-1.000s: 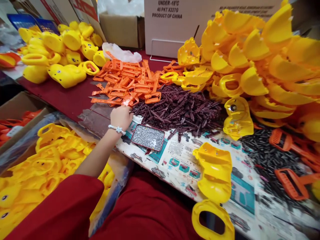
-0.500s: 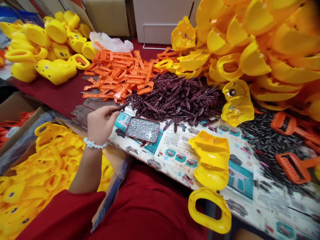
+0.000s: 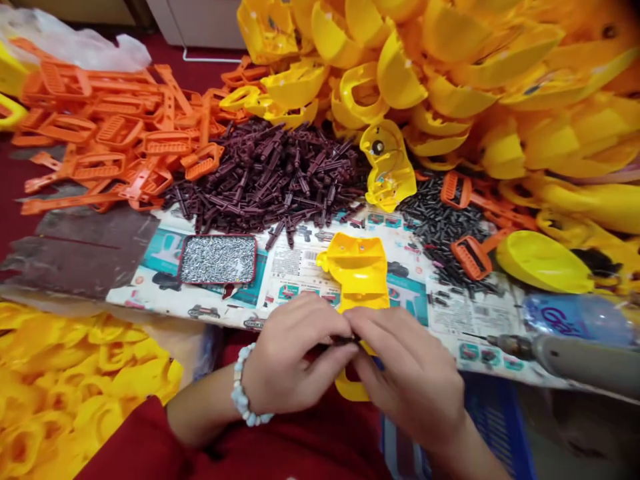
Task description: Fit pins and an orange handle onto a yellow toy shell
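My left hand (image 3: 300,353), with a pale bead bracelet on its wrist, pinches a small dark maroon plastic part (image 3: 343,341) between thumb and forefinger. My right hand (image 3: 413,373) meets it fingertip to fingertip; its fingers are closed, and what they pinch is mostly hidden. Beneath and behind both hands, a yellow duck-shaped shell half (image 3: 363,263) lies hollow side up at the table edge, its ring handle partly covered. Beyond it spreads a heap of dark maroon plastic parts (image 3: 280,177). A shallow tray (image 3: 255,257) of small silver screws sits to the left.
Orange handled parts (image 3: 120,140) are piled at the left, yellow shells (image 3: 475,80) at the back right. Small black pieces (image 3: 435,227) lie right of centre. A power screwdriver (image 3: 565,357) and a clear bottle (image 3: 575,320) are at the right. More yellow parts (image 3: 85,380) fill the lower left.
My left hand has moved from beside the screw tray to in front of the yellow shell half, bringing a dark part. My right hand has come into view against it. The view has swung right.
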Tool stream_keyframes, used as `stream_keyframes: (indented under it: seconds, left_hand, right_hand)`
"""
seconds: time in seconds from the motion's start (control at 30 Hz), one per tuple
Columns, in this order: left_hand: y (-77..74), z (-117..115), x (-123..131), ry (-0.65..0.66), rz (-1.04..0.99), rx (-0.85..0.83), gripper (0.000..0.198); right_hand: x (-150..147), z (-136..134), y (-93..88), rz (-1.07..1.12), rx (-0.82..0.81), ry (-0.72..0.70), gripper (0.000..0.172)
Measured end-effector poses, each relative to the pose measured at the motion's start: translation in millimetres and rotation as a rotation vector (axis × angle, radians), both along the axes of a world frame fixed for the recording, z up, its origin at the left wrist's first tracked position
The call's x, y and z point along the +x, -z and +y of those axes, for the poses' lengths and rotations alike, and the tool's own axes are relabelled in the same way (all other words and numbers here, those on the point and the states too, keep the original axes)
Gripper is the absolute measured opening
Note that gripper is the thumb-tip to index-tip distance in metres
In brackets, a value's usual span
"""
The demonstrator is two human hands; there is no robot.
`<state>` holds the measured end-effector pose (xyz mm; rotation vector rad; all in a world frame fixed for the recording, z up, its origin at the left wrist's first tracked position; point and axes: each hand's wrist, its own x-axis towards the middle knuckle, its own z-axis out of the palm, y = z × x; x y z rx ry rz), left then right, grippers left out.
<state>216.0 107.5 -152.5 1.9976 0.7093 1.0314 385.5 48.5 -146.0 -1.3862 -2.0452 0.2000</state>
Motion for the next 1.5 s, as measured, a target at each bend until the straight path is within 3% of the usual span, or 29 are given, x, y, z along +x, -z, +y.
stream_keyframes:
  seconds: [0.1,0.2,0.27,0.33,0.5,0.73,0.83,0.97,1.03,1.1,1.2,1.27,1.37,1.5]
  left_hand:
    - [8.4,1.0,13.2,-0.090,0.002,-0.038,0.013]
    - [20.7,-1.0,31.6,0.010,0.301,0.133,0.036]
    - [29.0,-4.3,44.8,0.109,0.511,0.245,0.054]
    - [36.0,-7.5,54.5,0.142,0.613,0.273,0.066]
    - [43.8,-8.2,56.7,0.130,0.617,0.280,0.061]
    - [44.6,-2.4,52.2,0.164,0.593,0.312,0.048]
    - [42.4,-1.1,49.8,0.186,0.608,0.306,0.048]
    - [37.2,-5.3,34.3,0.200,0.648,0.291,0.047]
    - [35.1,-9.8,23.7,0.191,0.669,0.265,0.048]
    - [33.8,-14.3,15.5,0.174,0.682,0.251,0.050]
    - [33.3,-18.8,10.9,0.141,0.686,0.263,0.051]
    - [33.7,-19.9,11.4,0.124,0.682,0.270,0.051]
    - [35.5,-19.5,13.4,0.121,0.671,0.266,0.051]
    - [39.1,-17.6,14.4,0.130,0.661,0.271,0.052]
  right_hand:
    - [9.9,16.7,-0.3,-0.035,0.074,0.083,0.021]
    - [22.4,46.6,3.4,0.227,0.054,0.220,0.018]
    - [26.8,70.0,8.5,0.269,0.027,0.138,0.012]
    - [28.8,90.1,16.1,0.132,0.004,0.039,0.010]
    - [33.8,108.1,36.3,-0.093,-0.020,0.060,0.010]
    - [40.4,105.6,47.9,-0.004,-0.030,0.007,0.010]
    - [50.9,106.4,42.8,-0.007,-0.079,-0.025,0.012]
    - [52.0,121.5,21.6,0.086,-0.277,-0.206,0.011]
    - [36.3,137.9,14.8,0.058,-0.283,-0.144,0.011]
    - [12.1,156.9,15.0,-0.156,-0.248,0.077,0.007]
    - [-18.6,178.2,22.0,-0.312,-0.244,0.224,0.005]
    - [-22.4,180.8,23.7,-0.316,-0.253,0.244,0.003]
    - [-3.3,165.7,16.5,-0.279,-0.290,0.277,0.005]
    - [27.8,123.0,1.9,0.154,-0.273,0.221,0.010]
